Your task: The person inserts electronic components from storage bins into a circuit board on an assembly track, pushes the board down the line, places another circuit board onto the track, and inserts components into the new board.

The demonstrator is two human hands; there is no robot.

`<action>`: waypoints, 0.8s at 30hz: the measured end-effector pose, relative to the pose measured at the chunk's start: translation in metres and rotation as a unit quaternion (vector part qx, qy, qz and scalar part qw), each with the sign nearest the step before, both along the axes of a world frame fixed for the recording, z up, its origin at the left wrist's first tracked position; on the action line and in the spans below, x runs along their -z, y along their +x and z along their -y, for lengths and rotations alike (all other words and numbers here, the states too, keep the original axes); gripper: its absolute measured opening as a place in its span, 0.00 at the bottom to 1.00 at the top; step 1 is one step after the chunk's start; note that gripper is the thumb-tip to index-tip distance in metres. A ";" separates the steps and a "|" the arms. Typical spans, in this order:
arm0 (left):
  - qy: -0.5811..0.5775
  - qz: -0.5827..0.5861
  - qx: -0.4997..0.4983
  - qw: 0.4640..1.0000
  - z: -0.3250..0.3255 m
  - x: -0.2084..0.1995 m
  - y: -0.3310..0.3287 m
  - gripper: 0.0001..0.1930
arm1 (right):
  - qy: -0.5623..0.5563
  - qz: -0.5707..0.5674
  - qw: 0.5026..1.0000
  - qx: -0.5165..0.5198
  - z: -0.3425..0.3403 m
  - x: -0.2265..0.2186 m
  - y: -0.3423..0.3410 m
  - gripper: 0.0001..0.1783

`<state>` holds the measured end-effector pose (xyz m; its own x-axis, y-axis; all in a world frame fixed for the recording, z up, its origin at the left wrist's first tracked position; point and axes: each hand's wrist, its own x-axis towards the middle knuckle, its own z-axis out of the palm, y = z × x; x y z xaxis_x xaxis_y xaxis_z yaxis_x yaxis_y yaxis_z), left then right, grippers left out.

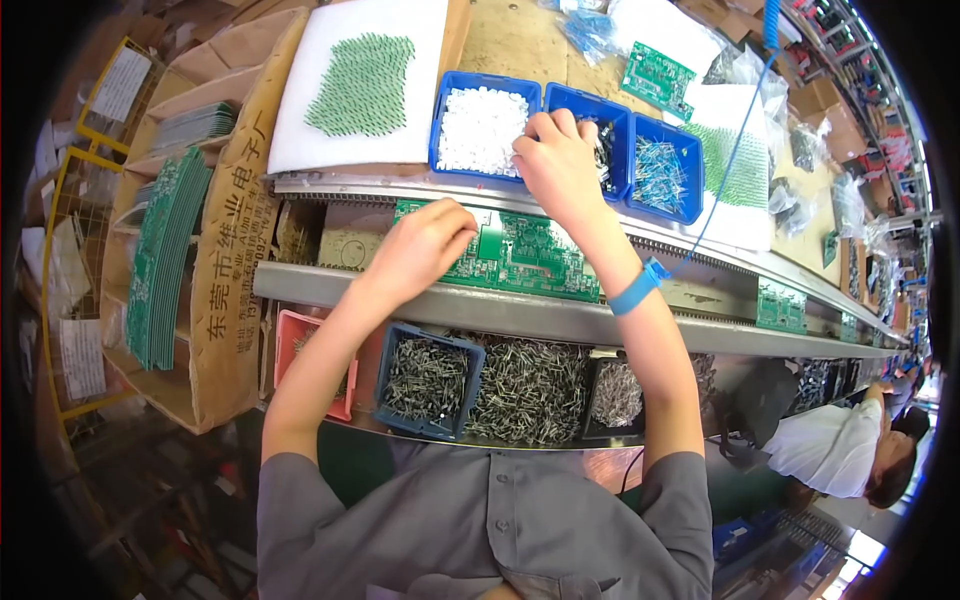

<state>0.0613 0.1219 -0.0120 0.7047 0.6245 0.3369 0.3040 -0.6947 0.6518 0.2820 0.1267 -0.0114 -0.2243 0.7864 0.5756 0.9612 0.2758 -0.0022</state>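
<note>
A green circuit board [520,253] lies in the rail track in front of me. Over its left end is my left hand [425,245], fingers curled and pinched together; whatever they hold is hidden. My right hand [560,165] reaches across the board to the blue bins, its fingers bent downward at the wall between two of them. White connectors fill the left bin [483,130]. Dark parts [604,150] show in the middle bin, partly behind the hand. Its fingertips are hidden, and a blue wrist strap [638,287] with a cord is on that arm.
Blue-leaded components [660,175] fill the right bin. White foam [350,150] at the far left carries rows of green parts. A cardboard box [225,270] holds upright boards [165,260]. Component bins [425,380] line the near edge. Another person [835,445] sits at the right.
</note>
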 end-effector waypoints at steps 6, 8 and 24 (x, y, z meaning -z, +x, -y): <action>0.035 -0.056 0.031 0.997 0.013 0.015 0.012 0.05 | -0.035 0.057 0.997 0.031 -0.009 0.000 -0.011 0.03; 0.075 -0.060 0.036 0.995 0.014 0.019 0.015 0.04 | -0.026 0.059 0.998 0.028 -0.011 0.001 -0.011 0.03; 0.098 -0.089 0.044 0.990 0.019 0.020 0.014 0.05 | -0.024 0.072 0.997 0.012 -0.014 0.002 -0.010 0.03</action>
